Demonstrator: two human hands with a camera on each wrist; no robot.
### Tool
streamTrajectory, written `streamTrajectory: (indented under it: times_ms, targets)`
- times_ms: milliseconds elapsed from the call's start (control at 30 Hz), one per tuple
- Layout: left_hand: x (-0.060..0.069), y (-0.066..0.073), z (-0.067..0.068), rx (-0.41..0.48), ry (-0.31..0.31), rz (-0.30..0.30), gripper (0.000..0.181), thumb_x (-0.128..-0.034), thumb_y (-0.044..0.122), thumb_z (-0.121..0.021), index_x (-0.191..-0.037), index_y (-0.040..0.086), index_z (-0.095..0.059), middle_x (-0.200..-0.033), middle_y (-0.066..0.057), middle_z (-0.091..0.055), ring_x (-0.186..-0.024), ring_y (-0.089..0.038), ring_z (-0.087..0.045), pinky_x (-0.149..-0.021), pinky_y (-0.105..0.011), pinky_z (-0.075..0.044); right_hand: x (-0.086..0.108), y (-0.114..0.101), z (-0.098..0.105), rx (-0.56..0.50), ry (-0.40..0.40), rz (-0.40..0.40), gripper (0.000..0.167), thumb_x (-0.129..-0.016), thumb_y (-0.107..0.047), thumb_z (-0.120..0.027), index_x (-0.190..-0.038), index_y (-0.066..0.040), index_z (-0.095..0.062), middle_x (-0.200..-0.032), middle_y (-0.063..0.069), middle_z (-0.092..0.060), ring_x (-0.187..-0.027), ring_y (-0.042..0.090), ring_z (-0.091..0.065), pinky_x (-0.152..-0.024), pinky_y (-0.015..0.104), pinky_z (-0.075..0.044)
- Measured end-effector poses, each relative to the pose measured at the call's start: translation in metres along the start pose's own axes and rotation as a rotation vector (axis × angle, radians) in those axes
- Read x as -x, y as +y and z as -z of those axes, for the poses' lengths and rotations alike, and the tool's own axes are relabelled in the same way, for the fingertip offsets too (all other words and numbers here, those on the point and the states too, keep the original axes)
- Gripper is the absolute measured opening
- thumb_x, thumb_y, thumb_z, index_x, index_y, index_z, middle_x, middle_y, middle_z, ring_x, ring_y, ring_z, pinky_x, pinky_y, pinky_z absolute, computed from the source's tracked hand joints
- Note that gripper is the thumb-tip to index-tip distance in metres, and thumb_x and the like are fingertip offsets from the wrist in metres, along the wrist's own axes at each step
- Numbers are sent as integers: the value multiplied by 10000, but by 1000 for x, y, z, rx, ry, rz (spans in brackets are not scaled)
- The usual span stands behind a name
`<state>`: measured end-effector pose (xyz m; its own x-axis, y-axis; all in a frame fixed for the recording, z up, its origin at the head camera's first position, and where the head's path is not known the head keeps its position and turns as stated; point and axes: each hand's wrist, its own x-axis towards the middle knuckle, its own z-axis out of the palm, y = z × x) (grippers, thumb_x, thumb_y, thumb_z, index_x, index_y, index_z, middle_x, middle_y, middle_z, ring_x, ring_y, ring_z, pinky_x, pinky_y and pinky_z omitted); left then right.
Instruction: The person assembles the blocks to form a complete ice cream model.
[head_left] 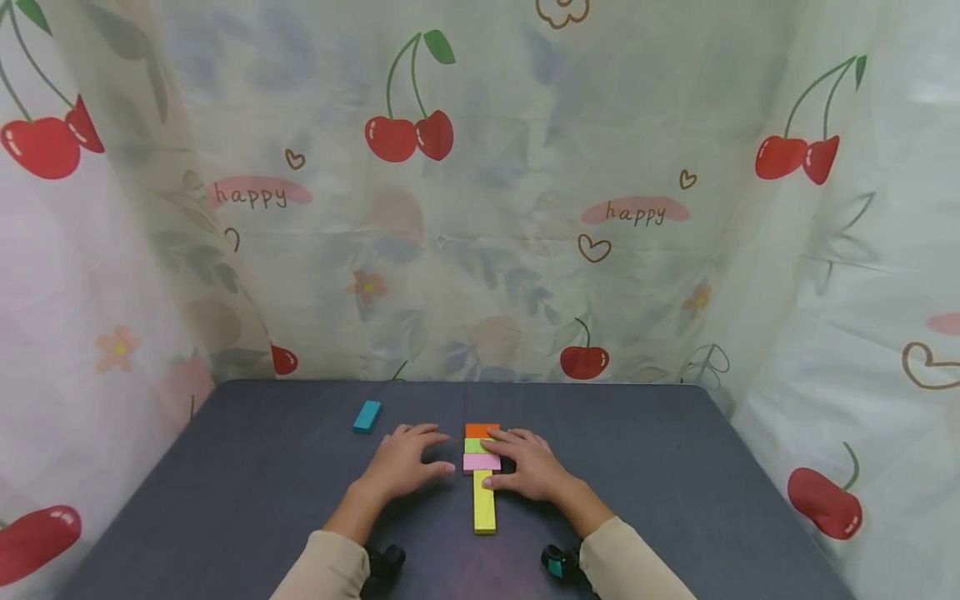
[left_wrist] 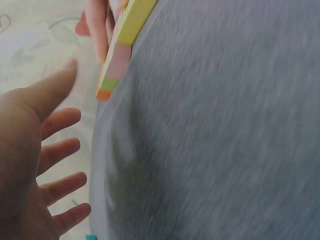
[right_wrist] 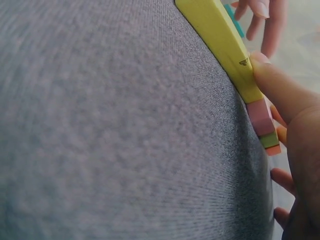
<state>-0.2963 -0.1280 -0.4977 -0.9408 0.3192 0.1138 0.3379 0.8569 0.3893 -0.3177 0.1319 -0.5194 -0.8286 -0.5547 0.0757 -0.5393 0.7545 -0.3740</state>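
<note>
Three short blocks lie crosswise in a row on the table: orange (head_left: 480, 430), light green (head_left: 472, 445) and pink (head_left: 480, 462). From the pink one a long yellow block (head_left: 484, 510) runs toward me, lengthwise. My right hand (head_left: 536, 468) is over the row's right side, fingers spread. Its thumb (right_wrist: 267, 75) rests against the yellow block, and a finger reaches over the green block. To the left of the row hovers my left hand (head_left: 403, 463), holding nothing, its fingers loosely extended. Beyond that hand lies a blue block (head_left: 367, 417), by itself.
A dark grey cloth covers the table (head_left: 262, 492). Behind it and along both sides hangs a pale curtain (head_left: 480, 208) printed with cherries, hearts and flowers. Dark devices sit at both wrists, one at the right wrist (head_left: 558, 562).
</note>
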Motion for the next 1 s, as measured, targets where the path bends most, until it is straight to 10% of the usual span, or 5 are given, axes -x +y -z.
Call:
streamTrajectory:
  times_ms: [267, 667, 1000]
  targets:
    - [-2, -19, 10, -2, 23, 63, 525, -869, 532, -663, -1283, 209, -659, -1389, -80, -528, -1269, -363, -425, -1026, -604, -299, 0, 0, 0, -15, 6, -5, 745, -812, -674, -623, -1436, -283, -514, -1518, -26, -397, -1364, 302, -323, -1079, 607, -196]
    - [5, -55, 24, -96, 290, 157, 394, -883, 436, -695, -1154, 152, -721, -1217, -101, -606, -1136, -372, -454, -985, -612, -262, 2, 0, 1, -36, 7, 14, 737, -824, -653, -627, -1441, -268, -508, -1523, -23, -388, -1367, 299, -317, -1084, 598, -194]
    - [12, -69, 33, -146, 250, 248, 547, -886, 445, -689, -1282, 71, -644, -1302, -182, -534, -1209, -447, -373, -1009, -664, -148, 2, 0, 1, -34, 9, 22, 734, -829, -640, -636, -1441, -255, -509, -1521, -15, -391, -1360, 305, -326, -1075, 603, -206]
